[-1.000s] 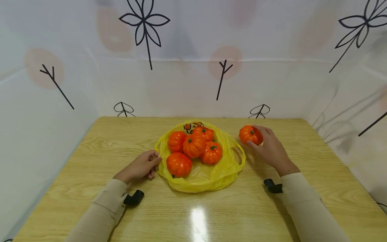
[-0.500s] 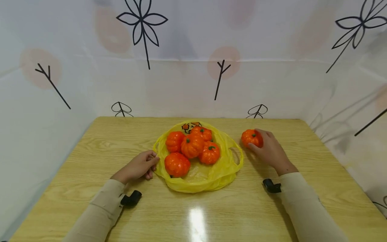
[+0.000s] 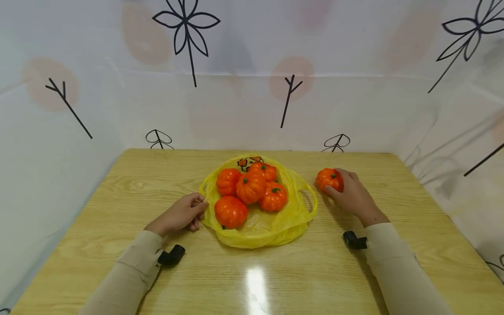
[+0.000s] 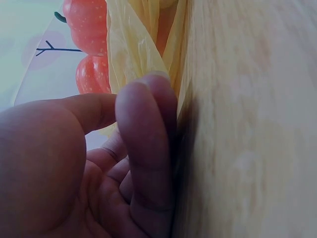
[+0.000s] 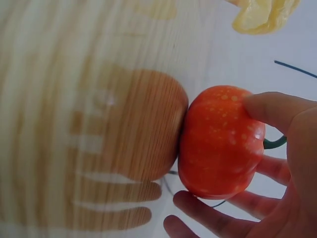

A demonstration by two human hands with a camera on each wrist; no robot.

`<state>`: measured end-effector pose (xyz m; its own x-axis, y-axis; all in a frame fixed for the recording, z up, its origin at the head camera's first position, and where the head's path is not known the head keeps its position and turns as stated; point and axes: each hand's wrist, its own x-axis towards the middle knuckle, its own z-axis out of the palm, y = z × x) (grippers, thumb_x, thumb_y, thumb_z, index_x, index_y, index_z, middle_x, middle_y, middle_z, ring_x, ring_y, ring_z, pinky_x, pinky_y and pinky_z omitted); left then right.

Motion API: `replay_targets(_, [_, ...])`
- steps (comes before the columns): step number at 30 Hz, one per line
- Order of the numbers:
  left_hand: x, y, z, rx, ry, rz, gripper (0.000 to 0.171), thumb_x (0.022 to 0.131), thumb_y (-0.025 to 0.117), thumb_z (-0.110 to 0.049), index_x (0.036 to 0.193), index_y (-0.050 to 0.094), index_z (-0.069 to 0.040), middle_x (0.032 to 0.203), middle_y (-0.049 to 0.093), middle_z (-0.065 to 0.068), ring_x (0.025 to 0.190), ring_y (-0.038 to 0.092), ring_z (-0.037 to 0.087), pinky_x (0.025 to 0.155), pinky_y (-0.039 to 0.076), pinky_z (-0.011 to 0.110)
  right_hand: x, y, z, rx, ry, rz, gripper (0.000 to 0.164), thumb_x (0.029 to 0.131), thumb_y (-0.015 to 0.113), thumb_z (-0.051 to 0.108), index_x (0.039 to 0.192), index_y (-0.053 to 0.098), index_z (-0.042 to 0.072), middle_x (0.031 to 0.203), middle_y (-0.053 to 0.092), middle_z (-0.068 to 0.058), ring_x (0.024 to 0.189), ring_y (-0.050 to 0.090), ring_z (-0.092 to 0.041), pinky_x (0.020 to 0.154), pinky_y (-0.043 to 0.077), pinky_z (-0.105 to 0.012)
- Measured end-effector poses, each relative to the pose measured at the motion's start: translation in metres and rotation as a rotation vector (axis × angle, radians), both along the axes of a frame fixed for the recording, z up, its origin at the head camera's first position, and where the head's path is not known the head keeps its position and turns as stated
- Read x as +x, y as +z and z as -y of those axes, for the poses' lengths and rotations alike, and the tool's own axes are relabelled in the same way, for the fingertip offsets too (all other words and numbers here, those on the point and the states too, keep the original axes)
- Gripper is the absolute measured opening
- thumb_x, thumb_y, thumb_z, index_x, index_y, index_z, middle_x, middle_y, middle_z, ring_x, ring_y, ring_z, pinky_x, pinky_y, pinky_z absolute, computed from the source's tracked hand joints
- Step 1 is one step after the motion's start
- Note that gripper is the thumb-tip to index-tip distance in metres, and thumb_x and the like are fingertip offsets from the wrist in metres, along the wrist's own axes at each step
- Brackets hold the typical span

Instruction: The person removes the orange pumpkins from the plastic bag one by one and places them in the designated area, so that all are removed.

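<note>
My right hand (image 3: 354,194) holds a small orange toy pumpkin (image 3: 330,180) with a green stem, at the right of the table. In the right wrist view the thumb lies on one side of the pumpkin (image 5: 218,144) and the fingers on the other; its underside meets its reflection on the tabletop. My left hand (image 3: 182,213) pinches the left edge of a yellow plastic bag (image 3: 256,239) between thumb and fingertips. Folds of the bag (image 4: 131,44) rise past those fingertips in the left wrist view. Several more orange pumpkins (image 3: 250,187) lie clustered in the spread bag.
The bag's loop handle (image 3: 315,205) sticks out to the right, toward the right hand. Pale wood tabletop (image 3: 212,284) surrounds the bag. A patterned white cloth (image 3: 236,109) stands behind the table's far edge. Each sleeve has a black wrist mount (image 3: 171,256).
The right hand has brought its pumpkin slightly down and to the right, a little farther from the bag. The left hand stays at the bag's edge.
</note>
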<state>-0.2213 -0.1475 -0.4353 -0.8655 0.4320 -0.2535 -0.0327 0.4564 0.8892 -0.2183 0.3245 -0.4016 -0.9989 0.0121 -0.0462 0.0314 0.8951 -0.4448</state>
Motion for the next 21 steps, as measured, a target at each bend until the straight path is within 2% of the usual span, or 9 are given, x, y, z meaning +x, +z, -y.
replay_targets(7, [-0.0001, 0.0013, -0.0012, -0.008, 0.01, 0.005, 0.024, 0.108, 0.047, -0.026, 0.112, 0.051, -0.002, 0.078, 0.057, 0.007, 0.053, 0.058, 0.015, 0.05, 0.054, 0.027, 0.0002, 0.0003, -0.0002, 0.003, 0.004, 0.012, 0.081, 0.101, 0.054, 0.048, 0.157, 0.019, 0.002, 0.153, 0.021, -0.038, 0.13, 0.039, -0.059, 0.106, 0.035, -0.072])
replay_targets(12, [-0.0029, 0.0013, -0.0037, -0.002, -0.01, -0.012, 0.025, 0.108, 0.047, -0.028, 0.112, 0.052, -0.003, 0.078, 0.058, 0.007, 0.055, 0.059, 0.016, 0.052, 0.055, 0.029, 0.0023, 0.003, -0.0023, 0.005, 0.0, -0.002, 0.08, 0.101, 0.052, 0.049, 0.158, 0.019, 0.002, 0.153, 0.021, -0.039, 0.128, 0.04, -0.06, 0.102, 0.037, -0.073])
replay_targets(21, [-0.0006, 0.0024, -0.0001, -0.003, 0.001, -0.002, 0.028, 0.108, 0.047, -0.028, 0.113, 0.049, -0.001, 0.078, 0.057, 0.008, 0.053, 0.058, 0.014, 0.049, 0.054, 0.027, 0.0004, 0.0005, 0.0018, -0.002, 0.008, -0.011, 0.079, 0.1, 0.057, 0.041, 0.157, 0.02, 0.001, 0.154, 0.022, -0.038, 0.131, 0.039, -0.058, 0.105, 0.036, -0.073])
